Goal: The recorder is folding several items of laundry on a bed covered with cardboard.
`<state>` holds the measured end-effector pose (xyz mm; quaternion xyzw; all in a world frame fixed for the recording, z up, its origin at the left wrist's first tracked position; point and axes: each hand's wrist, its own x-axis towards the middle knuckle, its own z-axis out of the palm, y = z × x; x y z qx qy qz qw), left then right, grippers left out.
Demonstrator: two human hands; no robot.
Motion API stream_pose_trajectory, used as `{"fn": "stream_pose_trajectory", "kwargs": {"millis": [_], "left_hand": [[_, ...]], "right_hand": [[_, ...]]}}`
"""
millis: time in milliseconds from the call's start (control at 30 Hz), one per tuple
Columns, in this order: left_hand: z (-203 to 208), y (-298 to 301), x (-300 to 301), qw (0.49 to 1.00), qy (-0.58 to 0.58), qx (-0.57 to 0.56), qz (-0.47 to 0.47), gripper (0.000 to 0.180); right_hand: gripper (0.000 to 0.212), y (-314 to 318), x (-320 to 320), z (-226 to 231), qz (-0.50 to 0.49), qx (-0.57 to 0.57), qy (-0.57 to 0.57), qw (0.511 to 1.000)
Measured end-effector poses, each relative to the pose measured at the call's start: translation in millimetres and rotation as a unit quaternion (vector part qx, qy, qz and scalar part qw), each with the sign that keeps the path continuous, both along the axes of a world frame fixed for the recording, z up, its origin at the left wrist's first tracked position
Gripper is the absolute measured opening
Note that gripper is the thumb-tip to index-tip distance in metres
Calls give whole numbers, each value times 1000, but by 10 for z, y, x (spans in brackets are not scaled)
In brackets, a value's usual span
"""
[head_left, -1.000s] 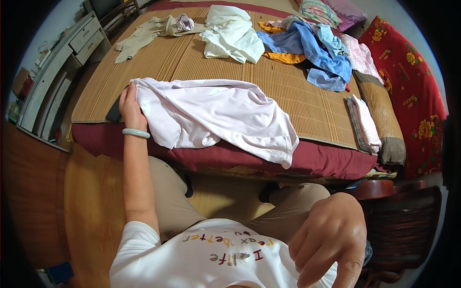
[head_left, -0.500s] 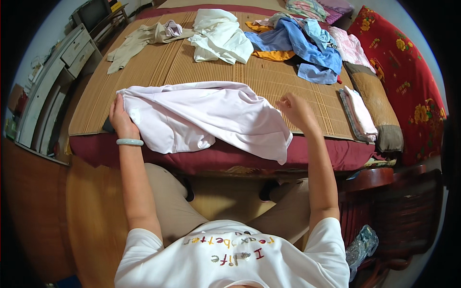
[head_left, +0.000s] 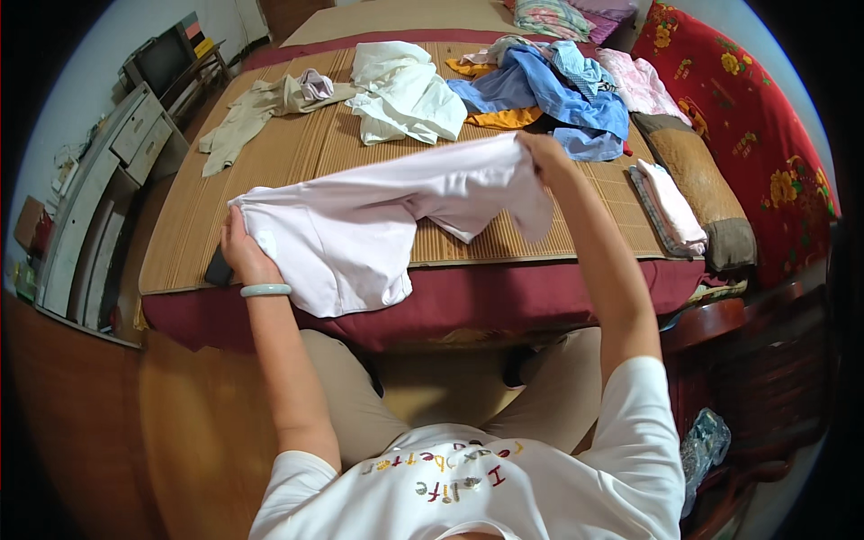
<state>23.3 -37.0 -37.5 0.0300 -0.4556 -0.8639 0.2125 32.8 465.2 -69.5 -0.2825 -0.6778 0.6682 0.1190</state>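
Observation:
A pale pink garment [head_left: 342, 225] stretches between my two hands above the front of the bed; its exact kind cannot be made out. My left hand [head_left: 247, 250], with a pale bangle [head_left: 265, 290] on the wrist, grips its left end. At the other end, my right hand [head_left: 546, 158] is closed on the upper edge and holds it raised. From there a loose part hangs down, slightly blurred. The near left part of the cloth drapes over the bed's front edge.
On the bamboo mat [head_left: 297, 162] lie a beige garment [head_left: 247, 121], a white garment [head_left: 405, 94] and a heap of blue clothes [head_left: 576, 94]. Folded clothes [head_left: 670, 207] sit at the right, beside a brown pillow [head_left: 688, 171]. A dark wooden chair [head_left: 747, 378] stands near right.
My right hand, formerly off the cloth, has taken hold of the garment's right end and lifted it up and away from me. My left hand keeps its grip.

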Motion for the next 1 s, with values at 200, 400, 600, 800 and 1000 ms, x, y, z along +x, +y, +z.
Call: {"fn": "stream_pose_trajectory", "kwargs": {"millis": [200,400,600,800,1000], "left_hand": [[-40,222,-51,1000,26,-4,4,20],[-67,546,-162,994,71,-67,-56,17],[11,168,45,974,11,-136,-183,15],[88,-123,216,923,11,-143,-357,10],[14,-309,271,866,0,-206,-456,11]], "right_hand": [[44,7,-654,1246,-140,286,176,931],[30,902,-239,1561,18,596,173,784],[26,743,789,947,384,564,-332,652],[31,719,1570,821,397,424,-380,719],[29,634,1365,916,356,341,-350,797]]}}
